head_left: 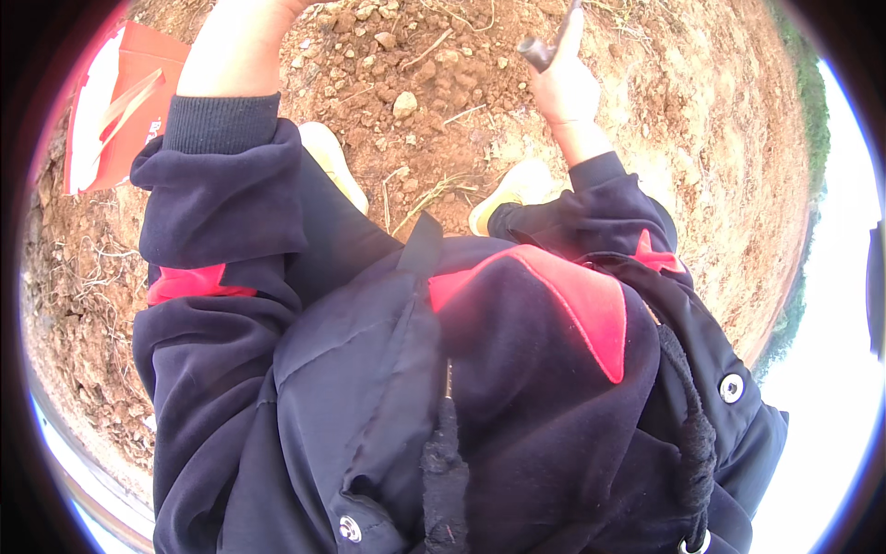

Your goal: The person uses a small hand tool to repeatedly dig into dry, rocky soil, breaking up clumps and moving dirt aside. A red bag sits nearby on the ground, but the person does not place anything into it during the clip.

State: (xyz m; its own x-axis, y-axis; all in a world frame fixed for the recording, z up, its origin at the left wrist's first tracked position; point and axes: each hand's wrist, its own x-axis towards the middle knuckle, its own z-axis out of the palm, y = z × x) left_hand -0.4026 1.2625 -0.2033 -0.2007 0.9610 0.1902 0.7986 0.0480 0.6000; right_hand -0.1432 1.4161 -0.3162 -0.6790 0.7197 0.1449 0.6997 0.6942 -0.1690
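Gripping dark rod point(535, 53) in right hand point(564, 90), left hand point(295, 4) cropped, grip unclear, stony brown soil point(443, 111), greenery point(815, 120) beyond

The right hand point(565, 90) holds a dark tool point(536, 53) above brown, stony dirt point(434, 102). A red bag point(127, 113) lies on it near the left arm point(231, 55)

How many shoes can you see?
2: the left yellow shoe, just right of the left cuff, and the right yellow shoe, below and left of the right hand in the picture.
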